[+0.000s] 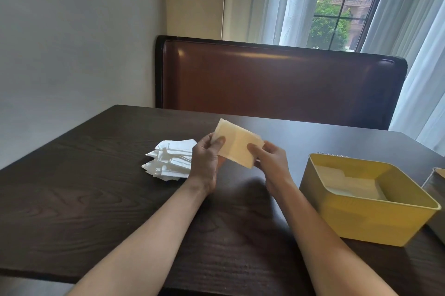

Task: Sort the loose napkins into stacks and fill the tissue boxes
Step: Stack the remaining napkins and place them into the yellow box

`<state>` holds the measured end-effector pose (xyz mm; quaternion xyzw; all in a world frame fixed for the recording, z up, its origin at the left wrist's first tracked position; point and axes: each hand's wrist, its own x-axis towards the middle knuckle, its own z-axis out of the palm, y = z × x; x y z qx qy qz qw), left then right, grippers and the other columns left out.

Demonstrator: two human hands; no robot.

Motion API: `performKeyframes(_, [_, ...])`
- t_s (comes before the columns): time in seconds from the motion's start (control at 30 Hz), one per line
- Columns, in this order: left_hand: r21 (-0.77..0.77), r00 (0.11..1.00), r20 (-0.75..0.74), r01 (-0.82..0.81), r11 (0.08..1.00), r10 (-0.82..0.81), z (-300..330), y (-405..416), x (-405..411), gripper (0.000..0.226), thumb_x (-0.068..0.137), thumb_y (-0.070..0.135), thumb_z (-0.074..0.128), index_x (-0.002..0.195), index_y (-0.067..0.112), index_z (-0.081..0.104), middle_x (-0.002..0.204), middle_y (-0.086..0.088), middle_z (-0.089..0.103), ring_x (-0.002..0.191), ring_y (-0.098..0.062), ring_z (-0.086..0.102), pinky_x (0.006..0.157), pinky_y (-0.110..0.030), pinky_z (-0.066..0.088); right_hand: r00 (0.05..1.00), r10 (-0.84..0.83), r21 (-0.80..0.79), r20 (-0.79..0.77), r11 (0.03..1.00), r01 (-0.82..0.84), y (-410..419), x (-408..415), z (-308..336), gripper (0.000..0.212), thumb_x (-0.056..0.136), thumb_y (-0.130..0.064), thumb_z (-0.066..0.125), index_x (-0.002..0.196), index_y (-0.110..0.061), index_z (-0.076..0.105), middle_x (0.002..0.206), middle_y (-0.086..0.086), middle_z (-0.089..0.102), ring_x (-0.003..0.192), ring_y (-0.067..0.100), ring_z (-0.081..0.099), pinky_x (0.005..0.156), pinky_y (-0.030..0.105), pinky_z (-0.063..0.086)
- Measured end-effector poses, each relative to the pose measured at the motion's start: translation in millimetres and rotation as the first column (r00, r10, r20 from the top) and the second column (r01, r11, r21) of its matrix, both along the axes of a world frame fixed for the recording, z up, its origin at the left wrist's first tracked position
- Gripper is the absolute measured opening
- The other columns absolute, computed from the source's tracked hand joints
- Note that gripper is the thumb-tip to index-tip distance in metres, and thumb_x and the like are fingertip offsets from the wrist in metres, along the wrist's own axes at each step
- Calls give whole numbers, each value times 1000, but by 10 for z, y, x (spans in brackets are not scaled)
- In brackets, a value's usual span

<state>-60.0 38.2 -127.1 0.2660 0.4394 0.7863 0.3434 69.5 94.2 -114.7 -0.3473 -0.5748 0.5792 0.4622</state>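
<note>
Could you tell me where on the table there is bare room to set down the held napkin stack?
Bare table lies near-left, below the loose napkins, and between them and the yellow box. The right edge, box beside a second container, is crowded.

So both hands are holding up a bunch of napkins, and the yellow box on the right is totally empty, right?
Not quite. The yellow box isn't empty: the head view shows napkins already lying in its bottom. The rest is right: the left hand and right hand both hold up a bunch of napkins.
</note>
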Motion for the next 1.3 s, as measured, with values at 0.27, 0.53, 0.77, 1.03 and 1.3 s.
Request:
performKeyframes(0.27, [-141,918,-389,-140,980,76,-52,-26,43,16,94,12,62,109,17,67,100,-6,72,91,-20,67,75,-30,56,993,-16,39,119,999,11,69,-92,-135,26,97,-23,61,122,-25,55,117,-1,56,103,17,57,76,23,57])
performKeyframes(0.53, [-158,908,-411,-161,974,84,-37,-25,60,19,99,28,54,110,17,65,95,2,69,87,-12,64,70,-21,48,967,-57,166,249,986,16,62,-114,-177,41,91,3,54,119,-26,57,111,-7,56,106,16,56,89,33,58])
performKeyframes(0.77, [-116,880,-451,-224,968,150,-17,-15,95,30,103,35,50,116,14,67,99,-1,71,93,-12,66,74,-20,48,994,-57,267,95,963,30,60,-85,-145,41,89,10,54,115,-20,63,102,-11,61,97,12,61,71,13,54])
performKeyframes(1.03, [-187,885,-431,-279,942,176,-37,65,114,30,106,24,43,108,11,70,90,0,69,86,-12,64,71,-20,47,986,-55,137,156,990,34,42,-138,-180,26,95,-7,53,113,-23,64,103,-6,60,96,12,58,76,19,54])
performKeyframes(1.3, [-170,899,-403,-260,951,174,18,20,161,29,103,24,44,104,11,71,96,-4,71,89,-17,64,72,-26,48,996,-39,124,86,992,28,44,-112,-146,19,94,-12,58,107,-24,66,106,0,63,98,17,60,75,25,58])
